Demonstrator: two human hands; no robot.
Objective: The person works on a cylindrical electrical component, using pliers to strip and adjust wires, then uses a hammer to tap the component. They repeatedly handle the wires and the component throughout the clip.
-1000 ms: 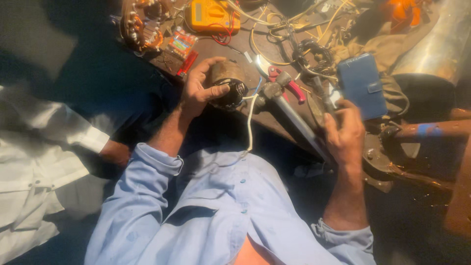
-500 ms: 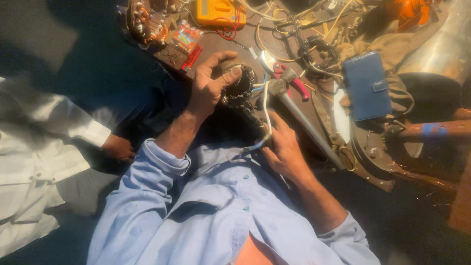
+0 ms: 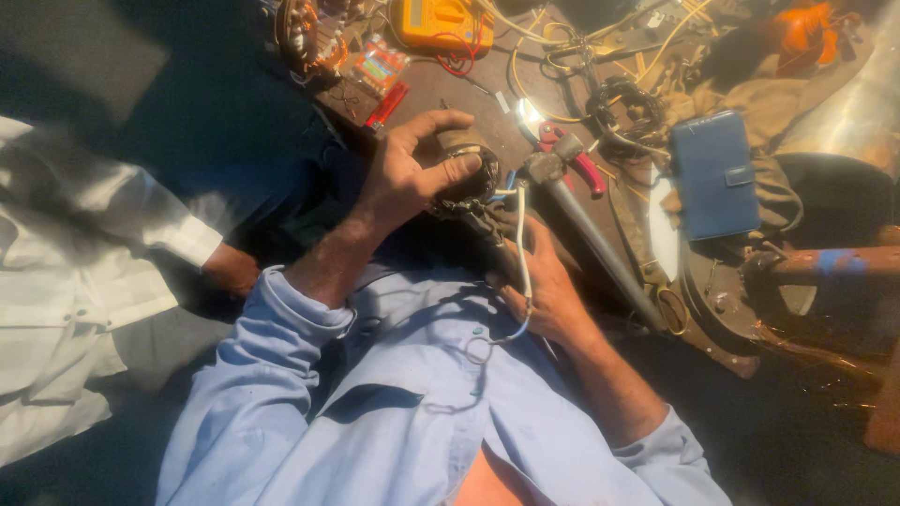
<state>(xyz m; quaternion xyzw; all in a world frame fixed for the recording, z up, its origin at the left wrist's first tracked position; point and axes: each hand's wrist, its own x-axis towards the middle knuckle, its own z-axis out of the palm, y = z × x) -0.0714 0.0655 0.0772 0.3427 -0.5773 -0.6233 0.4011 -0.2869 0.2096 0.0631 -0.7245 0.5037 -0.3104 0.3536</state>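
My left hand clamps around the round motor winding at the near edge of the work board, fingers curled over its top, wrist bent. My right hand closes on its white lead wire just below. I judge I'm sorting the leads; next calls for steady bracing while the wire is drawn taut.

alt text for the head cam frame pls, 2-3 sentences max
A person in a light blue shirt grips a small round motor part with the left hand, while the right hand rests below it by a white wire. On the cluttered workbench lie a yellow multimeter, red-handled pliers and a blue wallet case.
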